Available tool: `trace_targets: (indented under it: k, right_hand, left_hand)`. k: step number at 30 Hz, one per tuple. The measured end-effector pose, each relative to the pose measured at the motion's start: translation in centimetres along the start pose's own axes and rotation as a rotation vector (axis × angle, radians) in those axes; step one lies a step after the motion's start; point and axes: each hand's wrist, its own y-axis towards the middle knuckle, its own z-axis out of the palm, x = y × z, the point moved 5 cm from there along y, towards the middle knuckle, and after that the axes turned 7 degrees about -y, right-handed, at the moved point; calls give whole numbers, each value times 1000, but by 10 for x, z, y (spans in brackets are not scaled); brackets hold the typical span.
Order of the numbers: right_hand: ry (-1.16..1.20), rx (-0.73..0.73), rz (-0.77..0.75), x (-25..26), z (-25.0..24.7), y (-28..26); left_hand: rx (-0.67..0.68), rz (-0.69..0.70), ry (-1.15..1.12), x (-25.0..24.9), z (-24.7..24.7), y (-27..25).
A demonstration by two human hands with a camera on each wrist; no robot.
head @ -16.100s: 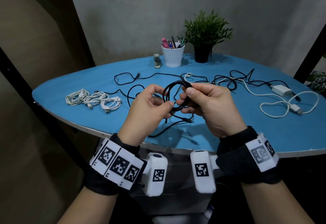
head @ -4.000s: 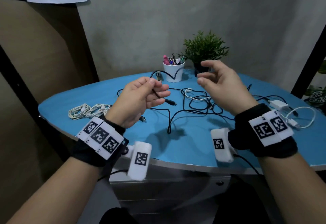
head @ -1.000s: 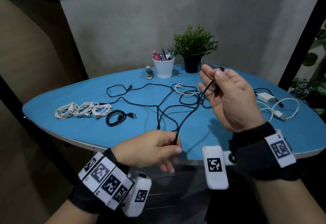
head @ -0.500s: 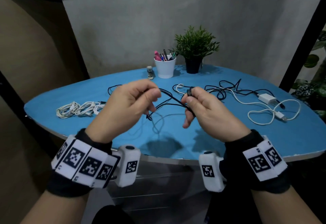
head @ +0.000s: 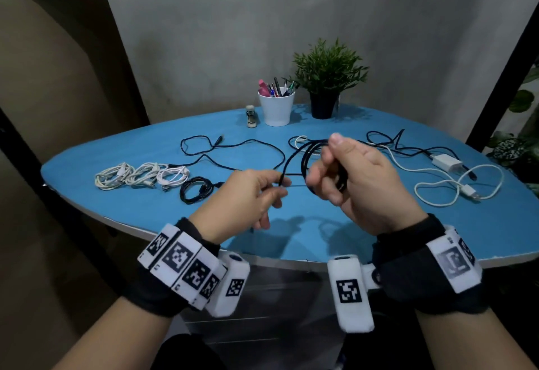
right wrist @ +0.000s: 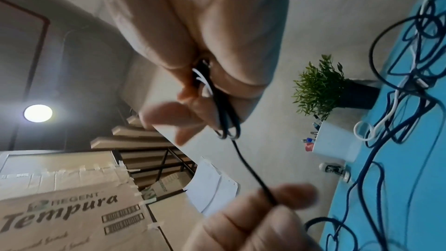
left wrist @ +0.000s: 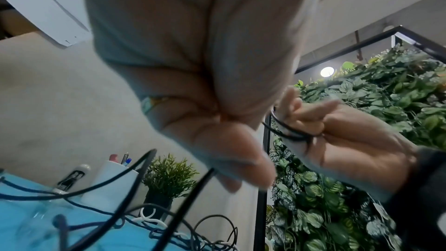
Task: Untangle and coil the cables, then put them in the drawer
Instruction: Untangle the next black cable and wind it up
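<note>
I hold a black cable (head: pixel 294 157) above the blue table (head: pixel 379 223). My right hand (head: pixel 341 174) grips its coiled loops (right wrist: pixel 225 110), thumb up. My left hand (head: pixel 271 187) pinches the free run of the same cable (right wrist: pixel 253 175) between thumb and forefinger, a little to the left. The rest of it trails back onto the table (head: pixel 233 148). Three white coils (head: pixel 140 174) and one black coil (head: pixel 197 191) lie at the left. A loose tangle of black and white cables (head: pixel 408 153) with a white charger (head: pixel 446 162) lies at the right.
A white pen cup (head: pixel 276 107), a potted plant (head: pixel 326 83) and a small stapler (head: pixel 250 116) stand at the table's back edge. Grey drawers (head: pixel 277 296) sit under the front edge between my wrists. Foliage and a black frame post (head: pixel 501 57) are at the right.
My right hand has wound more of the black cable into loops and lifted its thumb. My left hand has slid along the cable and moved right and lower.
</note>
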Motion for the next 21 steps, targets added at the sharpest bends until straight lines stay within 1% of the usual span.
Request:
trace_targets:
  k: [2, 4, 8, 10, 12, 15, 17, 19, 21]
  right_hand:
    - [114, -34, 0, 3, -1, 2]
    - [235, -60, -4, 4, -2, 4]
    - [402, -140, -56, -1, -6, 8]
    - [375, -182, -97, -5, -9, 11]
    - [177, -201, -138, -9, -10, 12]
    - [-341, -170, -188, -15, -10, 11]
    - [-605, -103, -182, -18, -6, 10]
    - [-704, -24, -146, -20, 0, 6]
    - [-715, 35, -108, -18, 4, 2]
  left_hand:
    - [98, -38, 53, 6, 9, -7]
    - [168, -57, 97, 11, 15, -13]
    - [296, -45, 192, 16, 22, -24]
    - [365, -28, 248, 17, 22, -28]
    - [381, 14, 302, 14, 18, -31]
    - [294, 160, 322, -5, 6, -31]
    - [198, 272, 351, -20, -5, -30]
    - [72, 388, 352, -31, -16, -28]
    - [-74, 477, 324, -39, -31, -24]
